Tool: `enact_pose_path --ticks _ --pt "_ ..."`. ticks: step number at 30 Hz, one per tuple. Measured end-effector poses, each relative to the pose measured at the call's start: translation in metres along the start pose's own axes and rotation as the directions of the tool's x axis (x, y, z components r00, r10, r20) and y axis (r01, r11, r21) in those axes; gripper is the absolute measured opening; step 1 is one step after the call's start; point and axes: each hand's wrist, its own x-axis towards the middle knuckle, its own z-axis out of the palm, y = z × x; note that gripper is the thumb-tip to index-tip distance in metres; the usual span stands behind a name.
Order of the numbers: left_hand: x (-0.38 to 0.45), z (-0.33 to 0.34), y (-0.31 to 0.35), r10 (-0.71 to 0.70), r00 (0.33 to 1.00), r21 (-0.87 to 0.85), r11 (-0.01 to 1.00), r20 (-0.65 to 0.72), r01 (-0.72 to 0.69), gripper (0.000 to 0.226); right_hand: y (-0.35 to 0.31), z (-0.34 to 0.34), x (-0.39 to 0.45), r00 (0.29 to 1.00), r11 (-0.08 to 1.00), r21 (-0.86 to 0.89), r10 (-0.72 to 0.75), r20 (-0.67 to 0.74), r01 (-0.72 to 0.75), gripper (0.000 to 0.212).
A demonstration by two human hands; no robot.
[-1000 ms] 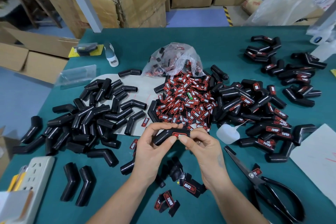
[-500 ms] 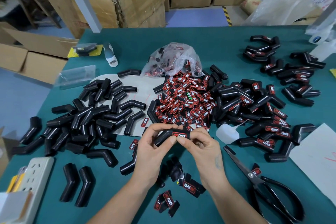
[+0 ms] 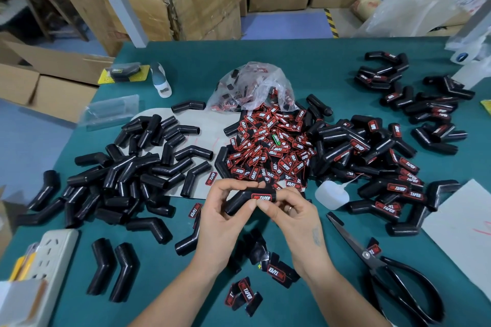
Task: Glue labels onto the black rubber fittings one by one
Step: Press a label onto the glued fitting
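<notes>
Since a second ago the held fitting (image 3: pixel 243 200) has turned so its red label (image 3: pixel 261 198) faces the camera squarely; both hands have stayed low at the middle of the bench (image 3: pixel 305 71). Nearest, a few loose labels (image 3: pixel 245 293) lie on the green surface between the forearms, with black scissors (image 3: pixel 382 265) to the right and a white power strip (image 3: pixel 50 260) at the left edge. Just above them, the left hand (image 3: pixel 220 220) grips the bent black fitting with thumb and curled fingers, while the right hand (image 3: pixel 289 214) pinches its labelled end, thumb pressing beside the label. Immediately right of the hands sits a small white glue bottle (image 3: pixel 330 194). Beyond, a heap of unlabelled fittings (image 3: pixel 132 170) spreads to the left, partly over a pale sheet. At centre lies a mound of red labels (image 3: pixel 268 151) spilling from a clear plastic bag (image 3: pixel 255 85). Labelled fittings (image 3: pixel 382 167) pile up to the right, with another group (image 3: pixel 414 98) farther back. Cardboard boxes (image 3: pixel 180 0) stand behind the bench.
</notes>
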Motion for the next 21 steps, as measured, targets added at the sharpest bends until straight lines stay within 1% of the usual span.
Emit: enact_pose_path --ticks 3,6,9,11,14,16,19,21 --pt "-0.0011 0.0 0.0016 0.062 0.998 0.02 0.998 0.01 -0.062 0.022 0.0006 0.0 0.0005 1.0 0.999 0.034 0.03 -0.002 -0.03 0.011" --pt "-0.0005 -0.0004 0.0038 0.158 0.987 0.106 0.981 0.03 -0.161 0.019 0.0 -0.0006 0.0001 0.999 0.997 0.072 0.034 0.03 -0.037 0.017" --pt "0.0006 -0.001 0.0023 0.24 0.969 0.179 0.953 0.058 -0.246 0.02 -0.0009 0.0 -0.0011 0.996 0.99 0.12 0.067 0.062 -0.074 0.005" --pt "0.0018 -0.0024 0.0003 0.269 0.96 0.213 0.936 0.083 -0.28 0.017 -0.0004 -0.0005 -0.0014 0.994 0.988 0.126 0.076 0.078 -0.085 0.002" --pt "0.0028 -0.0056 -0.0025 0.299 0.947 0.255 0.913 0.117 -0.319 0.011 -0.0011 -0.0012 -0.001 0.994 0.99 0.118 0.072 0.084 -0.082 0.005" --pt "0.0034 -0.0065 -0.0034 0.302 0.945 0.263 0.908 0.125 -0.326 0.013 -0.001 -0.0021 -0.0003 0.994 0.99 0.118 0.067 0.089 -0.077 0.011" --pt "0.0037 -0.0066 -0.0036 0.313 0.94 0.279 0.898 0.137 -0.34 0.018 0.0006 -0.0043 0.0011 0.994 0.991 0.111 0.064 0.093 -0.074 0.008" --pt "0.0044 -0.007 -0.0034 0.322 0.936 0.283 0.893 0.14 -0.35 0.018 0.0006 -0.0052 0.0019 0.994 0.992 0.101 0.064 0.089 -0.073 0.011"
